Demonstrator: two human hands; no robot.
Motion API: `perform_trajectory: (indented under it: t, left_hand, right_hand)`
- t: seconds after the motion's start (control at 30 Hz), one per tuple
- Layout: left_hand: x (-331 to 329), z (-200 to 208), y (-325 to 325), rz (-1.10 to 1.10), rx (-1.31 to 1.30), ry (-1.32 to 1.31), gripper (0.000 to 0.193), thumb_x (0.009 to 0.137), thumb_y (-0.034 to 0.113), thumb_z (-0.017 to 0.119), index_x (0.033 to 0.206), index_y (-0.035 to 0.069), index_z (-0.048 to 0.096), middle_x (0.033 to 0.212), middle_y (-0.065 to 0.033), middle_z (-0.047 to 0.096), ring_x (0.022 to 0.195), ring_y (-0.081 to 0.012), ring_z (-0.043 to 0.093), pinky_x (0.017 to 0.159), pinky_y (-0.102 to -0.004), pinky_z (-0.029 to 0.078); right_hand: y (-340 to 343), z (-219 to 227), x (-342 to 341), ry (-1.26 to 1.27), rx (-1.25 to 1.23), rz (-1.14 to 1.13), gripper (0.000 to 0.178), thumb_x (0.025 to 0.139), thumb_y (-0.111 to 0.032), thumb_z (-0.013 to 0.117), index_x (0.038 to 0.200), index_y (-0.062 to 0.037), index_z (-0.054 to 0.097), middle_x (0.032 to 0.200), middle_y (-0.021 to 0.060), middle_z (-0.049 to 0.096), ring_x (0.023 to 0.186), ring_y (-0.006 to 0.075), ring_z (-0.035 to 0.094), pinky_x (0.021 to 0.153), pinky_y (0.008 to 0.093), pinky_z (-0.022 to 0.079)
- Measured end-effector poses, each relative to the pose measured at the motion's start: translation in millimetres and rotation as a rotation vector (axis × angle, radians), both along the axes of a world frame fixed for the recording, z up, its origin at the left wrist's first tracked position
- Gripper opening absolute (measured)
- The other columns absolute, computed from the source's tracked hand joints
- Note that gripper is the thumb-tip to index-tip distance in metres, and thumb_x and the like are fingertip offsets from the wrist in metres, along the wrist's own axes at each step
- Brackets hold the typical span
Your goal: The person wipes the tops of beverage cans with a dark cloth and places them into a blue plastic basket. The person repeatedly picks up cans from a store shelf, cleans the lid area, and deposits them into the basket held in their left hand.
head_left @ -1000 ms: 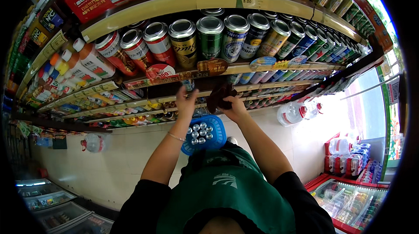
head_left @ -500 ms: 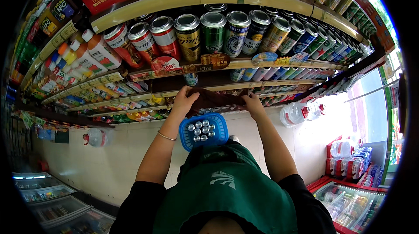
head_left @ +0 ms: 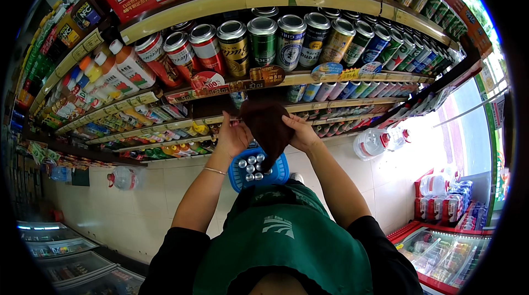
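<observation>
A dark brown cloth (head_left: 268, 130) hangs bunched from my right hand (head_left: 301, 132), whose fingers close on its upper right side. Its lower tip dangles over a blue plastic basket (head_left: 282, 167) holding several silver-topped cans (head_left: 250, 168). My left hand (head_left: 233, 136) is beside the cloth with its fingers apart, palm turned toward it, apart from the fabric. Just beyond the hands, a lone can (head_left: 238, 98) stands on a dark stretch of the lower shelf.
Shelves ahead carry rows of beer cans (head_left: 262, 36) and, at left, juice bottles (head_left: 129, 65). Large water bottles stand on the floor at left (head_left: 124, 177) and right (head_left: 372, 143). Chest freezers (head_left: 441, 256) are at the lower right and lower left (head_left: 66, 264).
The cloth, earlier stretched between both hands, now hangs gathered from my right hand, which moved left. My left hand has let go and opened.
</observation>
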State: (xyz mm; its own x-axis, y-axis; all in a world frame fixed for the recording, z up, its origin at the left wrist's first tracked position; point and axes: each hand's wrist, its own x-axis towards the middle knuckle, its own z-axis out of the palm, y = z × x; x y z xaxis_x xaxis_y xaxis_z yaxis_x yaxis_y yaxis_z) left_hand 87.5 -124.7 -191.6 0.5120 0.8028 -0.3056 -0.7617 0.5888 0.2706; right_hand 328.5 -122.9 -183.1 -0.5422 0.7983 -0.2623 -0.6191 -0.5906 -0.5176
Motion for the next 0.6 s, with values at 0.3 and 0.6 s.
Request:
perform_trajectory:
  t: [0.3,0.6]
  left_hand:
    - [28,-18,-29,0.173,0.377,0.785,0.035,0.091,0.008,0.067,0.123,0.0,0.054,0.114,-0.0082,0.065,0.106,-0.0205,0.062,0.092,-0.0364,0.05]
    - [18,9,-12,0.11,0.967,1.671,0.018,0.079,0.006,0.075,0.092,0.002,0.064,0.09,-0.01,0.055,0.081,-0.0252,0.061,0.072,-0.0342,0.05]
  right_hand:
    - [-12,-19,34,-0.701,0.14,-0.024,0.049,0.088,-0.005,0.068,0.132,-0.0028,0.048,0.123,0.0116,0.062,0.112,0.0184,0.06,0.086,0.0319,0.053]
    - [-15,-32,41,-1.668,1.098,-0.005,0.02,0.083,-0.017,0.075,0.094,-0.0005,0.07,0.113,0.0125,0.064,0.097,0.0199,0.064,0.083,0.0346,0.051]
